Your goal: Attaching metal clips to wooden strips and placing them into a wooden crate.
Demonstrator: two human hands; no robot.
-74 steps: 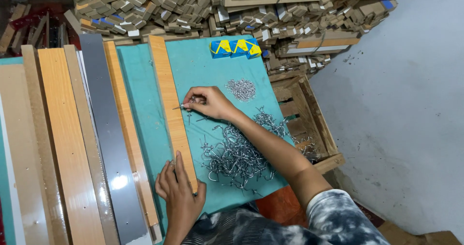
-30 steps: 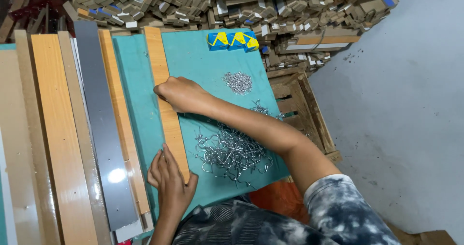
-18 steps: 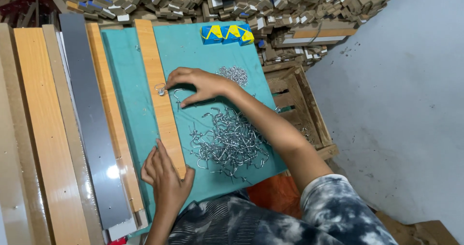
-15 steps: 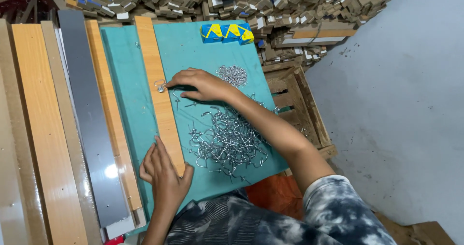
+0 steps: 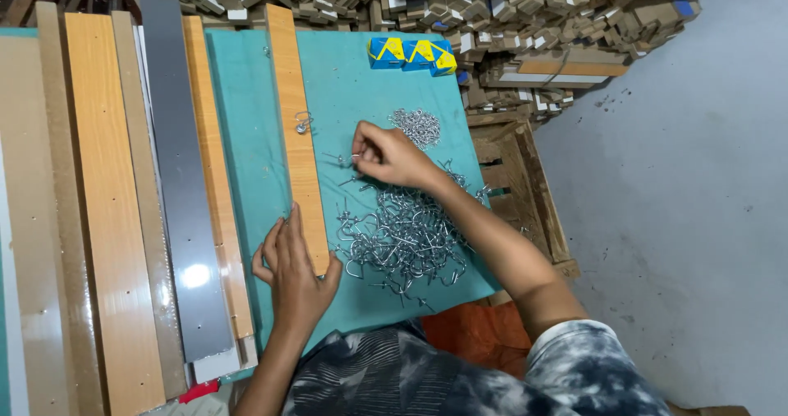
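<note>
A narrow wood-grain strip (image 5: 294, 121) lies lengthwise on a teal board (image 5: 254, 178). A small metal hook (image 5: 303, 121) sits on the strip's upper part. My left hand (image 5: 293, 268) presses flat on the strip's near end. My right hand (image 5: 390, 155) hovers just right of the strip, above a heap of silver metal hooks (image 5: 402, 235), with its fingertips pinched on one small hook. A smaller pile of silver screws (image 5: 414, 125) lies beyond the right hand.
Several long wood-grain and grey strips (image 5: 180, 186) lie side by side at the left. A blue-and-yellow box (image 5: 410, 54) sits at the board's far edge. Stacked cut wood pieces (image 5: 509, 14) fill the back. A wooden crate (image 5: 517, 186) stands at the right, beside grey floor (image 5: 681, 219).
My right hand has drawn back from the strip to the hook heap and pinched a hook. A small hook now sits on the strip where the hand was. The left hand stays put.
</note>
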